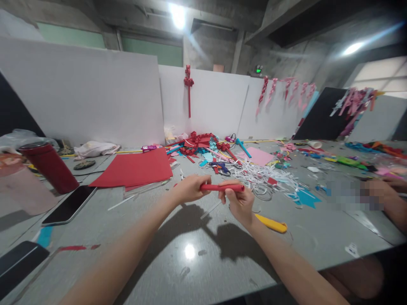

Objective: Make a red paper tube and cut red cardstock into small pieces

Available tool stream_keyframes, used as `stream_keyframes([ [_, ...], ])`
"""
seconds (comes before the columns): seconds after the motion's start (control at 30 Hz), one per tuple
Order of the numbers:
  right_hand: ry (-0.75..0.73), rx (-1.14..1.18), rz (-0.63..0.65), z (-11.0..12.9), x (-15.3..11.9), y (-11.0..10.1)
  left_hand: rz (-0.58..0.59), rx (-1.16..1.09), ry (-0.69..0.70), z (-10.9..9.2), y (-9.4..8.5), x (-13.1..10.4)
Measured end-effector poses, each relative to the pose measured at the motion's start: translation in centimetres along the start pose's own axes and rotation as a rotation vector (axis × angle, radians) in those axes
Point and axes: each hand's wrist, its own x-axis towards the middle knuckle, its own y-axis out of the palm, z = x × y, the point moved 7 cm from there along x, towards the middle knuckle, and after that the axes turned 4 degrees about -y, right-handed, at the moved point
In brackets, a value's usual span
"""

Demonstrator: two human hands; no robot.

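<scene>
A narrow roll of red paper (219, 187) is held level above the grey table. My left hand (193, 188) is closed round its left end. Toward the other end, the fingers and thumb of my right hand (239, 201) pinch the roll, whose hollow tip sticks out to the right. Flat sheets of red paper (136, 168) lie to the left of my hands. On the table just right of my right wrist is a yellow-handled tool (271, 223), its working end hidden. White paper strips (257, 173) are heaped beyond my right hand.
A red tumbler (51, 167) and a phone (70, 205) stand and lie at the left. Red and blue paper pieces (200, 142) pile up by the white boards (203, 95). At the right edge, another person's arm (394, 201) rests at the table, the hand partly blurred.
</scene>
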Motion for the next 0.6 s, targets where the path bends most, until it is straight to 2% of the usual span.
stream_keyframes([
  [0.07,0.009,-0.028,0.002,-0.1,0.1,0.4,-0.049,-0.023,0.037,-2.0,-0.6,0.0],
  [0.13,0.026,-0.038,-0.004,-0.1,0.3,0.8,-0.048,-0.015,0.035,-3.6,-0.8,0.0],
  [0.2,0.068,0.0,-0.038,-0.3,0.6,0.9,-0.073,0.033,-0.011,-4.3,-1.1,0.0],
  [0.37,0.153,0.108,-0.242,-0.5,1.4,0.0,-0.185,0.31,-0.124,-3.4,-1.7,0.0],
  [0.47,0.187,0.098,-0.264,-0.7,1.6,-0.1,-0.193,0.424,-0.132,-2.9,-1.5,0.1],
  [0.6,0.246,0.097,-0.287,-1.4,1.6,-0.4,-0.258,0.385,-0.116,-2.6,-1.4,0.0],
])
